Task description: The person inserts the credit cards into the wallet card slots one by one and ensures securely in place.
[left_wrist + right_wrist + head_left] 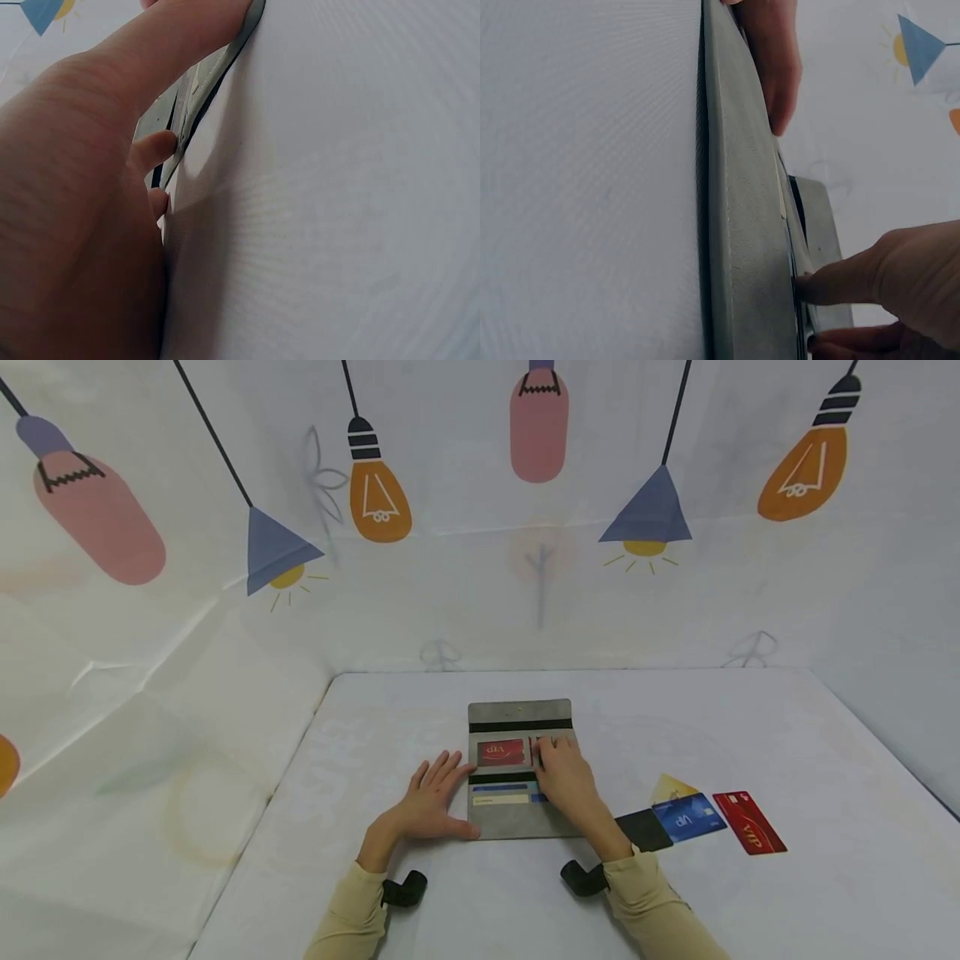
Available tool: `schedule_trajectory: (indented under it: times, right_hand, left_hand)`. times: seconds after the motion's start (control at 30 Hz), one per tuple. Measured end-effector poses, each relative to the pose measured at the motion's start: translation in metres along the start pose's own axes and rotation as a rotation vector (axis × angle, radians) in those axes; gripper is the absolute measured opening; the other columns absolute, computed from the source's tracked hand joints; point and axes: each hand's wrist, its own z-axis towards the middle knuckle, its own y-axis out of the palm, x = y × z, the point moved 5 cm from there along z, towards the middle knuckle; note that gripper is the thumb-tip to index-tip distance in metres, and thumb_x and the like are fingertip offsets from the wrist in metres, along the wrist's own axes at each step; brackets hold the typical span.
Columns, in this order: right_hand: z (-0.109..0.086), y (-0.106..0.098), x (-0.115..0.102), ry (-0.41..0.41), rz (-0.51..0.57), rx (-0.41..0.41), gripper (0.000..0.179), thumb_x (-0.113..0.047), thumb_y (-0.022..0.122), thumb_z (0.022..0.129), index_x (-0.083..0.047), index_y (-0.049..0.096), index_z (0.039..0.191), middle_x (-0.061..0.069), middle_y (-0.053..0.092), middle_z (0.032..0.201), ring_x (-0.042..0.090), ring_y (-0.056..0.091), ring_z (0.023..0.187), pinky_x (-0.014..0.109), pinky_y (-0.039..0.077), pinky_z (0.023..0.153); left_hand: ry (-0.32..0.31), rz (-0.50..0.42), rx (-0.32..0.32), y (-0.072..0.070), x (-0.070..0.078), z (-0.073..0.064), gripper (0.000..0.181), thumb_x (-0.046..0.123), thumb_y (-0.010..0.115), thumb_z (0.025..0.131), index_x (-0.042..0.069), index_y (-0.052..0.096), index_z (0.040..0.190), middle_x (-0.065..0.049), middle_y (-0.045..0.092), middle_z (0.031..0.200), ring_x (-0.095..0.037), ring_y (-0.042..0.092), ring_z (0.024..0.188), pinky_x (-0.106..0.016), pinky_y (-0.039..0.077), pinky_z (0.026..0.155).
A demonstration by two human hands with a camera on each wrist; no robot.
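Observation:
A grey wallet (517, 828) lies unfolded on the white table, its flap toward the back. Behind its upper left window is a red VIP card (501, 752); several cards (501, 799) fill the lower slots. Spread along the wallet's left edge, my left hand (433, 802) holds it down with straight fingers, thumb at the lower corner. My right hand (566, 781) is over the upper right pocket, fingers bent, pinching a card there that is mostly hidden; a red edge shows beside them. In the right wrist view, thumb and fingers (840, 285) meet at the pocket.
Right of the wallet lie loose cards: a black card (647, 831), a yellow card (671, 788), a blue VIP card (688, 817) overlapping it, and a red VIP card (750, 823) apart. A white sheet printed with lamps (465, 593) hangs behind the table.

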Motion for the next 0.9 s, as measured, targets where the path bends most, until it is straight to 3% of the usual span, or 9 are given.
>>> schedule_trajectory:
  times: [0.1, 0.23, 0.5, 0.9]
  right_hand:
    - [-0.0004, 0.0008, -0.0036, -0.040, -0.005, 0.004, 0.020, -0.004, 0.075, 0.084, -0.004, 0.067, 0.102, 0.016, 0.062, 0.092, 0.031, 0.059, 0.089, 0.045, 0.055, 0.070]
    - [-0.0003, 0.0014, -0.0058, -0.057, -0.001, -0.055, 0.023, -0.002, 0.073, 0.084, -0.005, 0.067, 0.106, 0.015, 0.064, 0.096, 0.030, 0.060, 0.091, 0.045, 0.054, 0.075]
    - [0.0003, 0.0007, -0.0022, -0.046, 0.042, -0.160, 0.029, -0.002, 0.070, 0.086, -0.008, 0.066, 0.114, 0.012, 0.062, 0.104, 0.026, 0.058, 0.096, 0.045, 0.053, 0.083]
    - [0.0000, -0.0005, 0.0006, -0.055, 0.084, -0.237, 0.029, -0.003, 0.069, 0.088, -0.011, 0.065, 0.115, 0.009, 0.061, 0.107, 0.025, 0.057, 0.100, 0.046, 0.051, 0.088]
  left_hand:
    - [-0.002, 0.008, -0.001, 0.0006, -0.0011, 0.0002, 0.101, 0.057, 0.075, 0.077, 0.014, 0.029, 0.156, -0.014, 0.012, 0.165, -0.033, 0.002, 0.153, -0.059, -0.001, 0.118]
    - [-0.002, 0.009, -0.005, 0.0003, -0.0010, -0.0002, 0.101, 0.058, 0.074, 0.077, 0.016, 0.028, 0.156, -0.012, 0.013, 0.166, -0.032, 0.002, 0.153, -0.058, -0.001, 0.119]
    - [0.003, -0.008, 0.001, 0.0003, -0.0013, -0.0014, 0.101, 0.056, 0.075, 0.077, 0.014, 0.029, 0.156, -0.011, 0.015, 0.166, -0.033, 0.002, 0.153, -0.059, 0.000, 0.118]
    - [0.002, -0.009, -0.008, -0.0009, -0.0003, -0.0014, 0.100, 0.056, 0.075, 0.078, 0.015, 0.028, 0.157, -0.009, 0.015, 0.166, -0.033, 0.000, 0.153, -0.059, -0.002, 0.118]
